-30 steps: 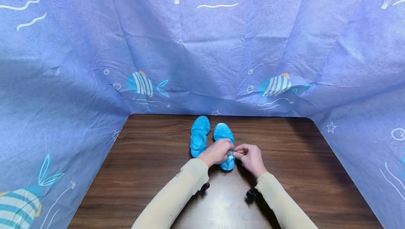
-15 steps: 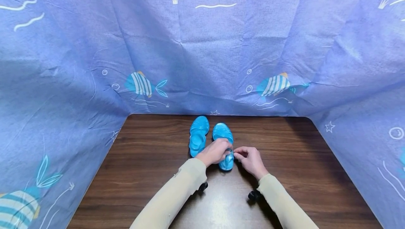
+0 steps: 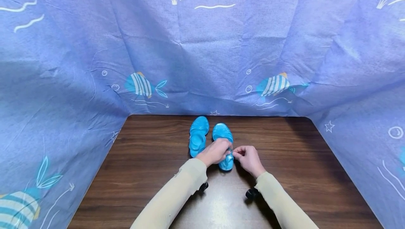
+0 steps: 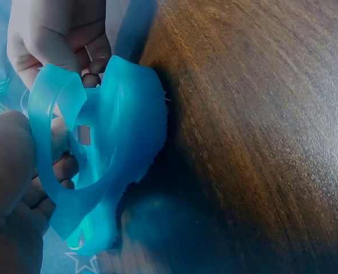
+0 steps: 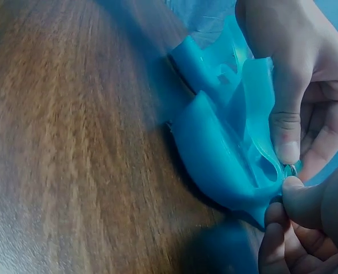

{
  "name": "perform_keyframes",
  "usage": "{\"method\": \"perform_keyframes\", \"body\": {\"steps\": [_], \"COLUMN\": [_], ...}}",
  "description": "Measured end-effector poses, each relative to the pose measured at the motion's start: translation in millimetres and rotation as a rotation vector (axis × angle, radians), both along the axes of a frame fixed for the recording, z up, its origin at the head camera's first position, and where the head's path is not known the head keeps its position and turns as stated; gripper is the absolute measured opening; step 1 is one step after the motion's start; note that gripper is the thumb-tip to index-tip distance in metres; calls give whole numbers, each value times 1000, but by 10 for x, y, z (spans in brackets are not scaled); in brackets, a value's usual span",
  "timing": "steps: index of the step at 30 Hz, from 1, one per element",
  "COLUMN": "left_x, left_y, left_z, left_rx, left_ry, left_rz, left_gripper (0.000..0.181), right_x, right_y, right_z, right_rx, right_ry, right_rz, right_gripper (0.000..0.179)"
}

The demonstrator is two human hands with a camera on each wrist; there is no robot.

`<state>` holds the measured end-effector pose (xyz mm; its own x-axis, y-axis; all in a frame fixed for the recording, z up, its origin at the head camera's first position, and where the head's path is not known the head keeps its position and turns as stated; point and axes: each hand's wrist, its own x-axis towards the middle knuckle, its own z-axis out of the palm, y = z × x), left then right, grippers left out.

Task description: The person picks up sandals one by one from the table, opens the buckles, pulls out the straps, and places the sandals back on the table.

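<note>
Left hand and right hand both pinch one sandal; a second sandal lies left of them, cloth beyond.

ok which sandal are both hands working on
The right sandal: left hand and right hand pinch its strap. The left sandal, set slightly farther back, is gripped by neither.
</note>
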<state>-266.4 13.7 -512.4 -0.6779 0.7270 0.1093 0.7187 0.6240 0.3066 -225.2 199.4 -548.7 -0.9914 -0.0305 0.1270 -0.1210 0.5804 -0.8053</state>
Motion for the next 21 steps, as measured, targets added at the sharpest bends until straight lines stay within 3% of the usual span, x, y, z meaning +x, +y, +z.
{"method": "perform_keyframes", "body": {"steps": [6,10,14,21], "left_x": [-13,-33,-35,-58], "left_y": [-7,-13,9,-1], "left_z": [-8,25,54,59], "left_rx": [25,41,40,131], "left_ry": [-19,-39,-62,-88], "left_rz": [20,37,66,84], "left_gripper": [12,13,14,12], "right_x": [-22,-17,-9,-21], "right_y": [-9,4,5,4], "right_z": [-16,-30,-62,-99], "right_rx": [-7,-73,-84,-11], "right_ry": [-4,-5,72,223], "right_rz": [17,48,68,75], "right_gripper": [7,8,22,16]}}
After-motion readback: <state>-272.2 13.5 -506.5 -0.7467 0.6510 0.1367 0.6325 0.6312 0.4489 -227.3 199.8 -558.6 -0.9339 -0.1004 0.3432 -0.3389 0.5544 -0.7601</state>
